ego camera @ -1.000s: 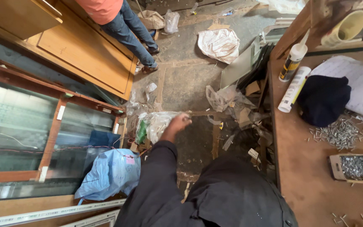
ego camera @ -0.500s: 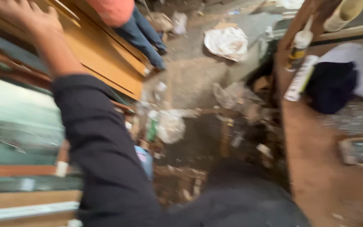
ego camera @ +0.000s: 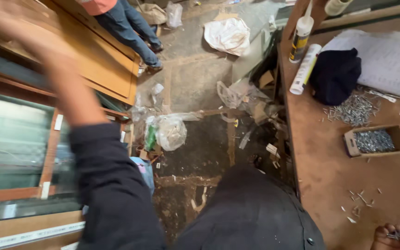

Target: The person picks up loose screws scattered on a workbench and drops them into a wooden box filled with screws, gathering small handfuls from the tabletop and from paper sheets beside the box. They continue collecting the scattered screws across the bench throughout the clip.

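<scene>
R hand (ego camera: 396,237) is gripping small screws (ego camera: 396,235) at the workbench (ego camera: 329,166); L hand (ego camera: 5,23) is blurring overhead, grip can't tell. Judging: fastener pickup stage; next needs steady L hand.

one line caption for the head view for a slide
Left hand raised and blurred over a glazed wooden frame; right hand holds small screws at the workbench edge.

sealant tubes (ego camera: 301,32): 2 | screw boxes (ego camera: 377,140): 1 | plastic bags (ego camera: 171,132): 1 | hands (ego camera: 396,237): 2

Left hand (ego camera: 5,28) motion-blurred at top-left edge; right hand (ego camera: 396,237) cropped by bottom edge.
</scene>
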`<action>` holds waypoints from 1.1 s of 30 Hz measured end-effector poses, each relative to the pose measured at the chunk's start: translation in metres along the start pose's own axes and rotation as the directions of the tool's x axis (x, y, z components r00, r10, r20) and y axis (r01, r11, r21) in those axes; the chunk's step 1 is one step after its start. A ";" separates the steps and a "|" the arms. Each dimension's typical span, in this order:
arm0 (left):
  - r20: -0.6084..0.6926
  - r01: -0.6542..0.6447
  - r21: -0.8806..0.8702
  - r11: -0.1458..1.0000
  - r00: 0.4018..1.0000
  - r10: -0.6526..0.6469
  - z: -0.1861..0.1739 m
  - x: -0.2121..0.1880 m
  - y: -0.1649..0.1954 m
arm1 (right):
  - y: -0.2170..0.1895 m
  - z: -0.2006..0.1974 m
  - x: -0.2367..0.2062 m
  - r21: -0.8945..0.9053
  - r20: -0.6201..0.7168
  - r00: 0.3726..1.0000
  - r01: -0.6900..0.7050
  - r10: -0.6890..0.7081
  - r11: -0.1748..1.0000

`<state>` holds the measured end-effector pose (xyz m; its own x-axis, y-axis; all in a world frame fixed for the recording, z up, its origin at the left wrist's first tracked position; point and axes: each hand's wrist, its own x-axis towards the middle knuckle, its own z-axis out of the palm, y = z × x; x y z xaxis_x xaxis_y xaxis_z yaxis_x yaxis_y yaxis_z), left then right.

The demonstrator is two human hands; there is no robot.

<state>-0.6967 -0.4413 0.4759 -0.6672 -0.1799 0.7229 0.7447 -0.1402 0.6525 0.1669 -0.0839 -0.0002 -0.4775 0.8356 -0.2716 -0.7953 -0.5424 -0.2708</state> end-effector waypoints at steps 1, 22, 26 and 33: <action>0.128 0.009 0.124 0.992 0.991 -0.025 0.005 -0.043 -0.024 | 0.002 0.003 0.002 -0.001 -0.011 1.000 -0.008 0.008 1.000; 0.718 -0.182 0.433 0.883 -0.523 -0.460 0.102 -0.609 -0.089 | 0.094 0.031 -0.040 -0.094 -0.531 0.809 0.240 -0.253 0.966; 0.659 -0.075 0.617 0.783 -0.494 -0.566 0.173 -0.607 -0.097 | 0.101 0.041 -0.033 -0.233 -0.572 0.745 0.255 -0.344 0.938; 0.778 0.015 0.379 0.925 -0.547 -0.310 0.146 -0.622 -0.137 | 0.133 0.103 0.009 -0.328 -0.536 0.815 0.039 -0.220 0.944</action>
<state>-0.3861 -0.1679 -0.0294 0.1216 0.8992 -0.4202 0.6732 0.2364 0.7007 0.0184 -0.1399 0.0561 -0.0135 0.7538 -0.6570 -0.6468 -0.5076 -0.5692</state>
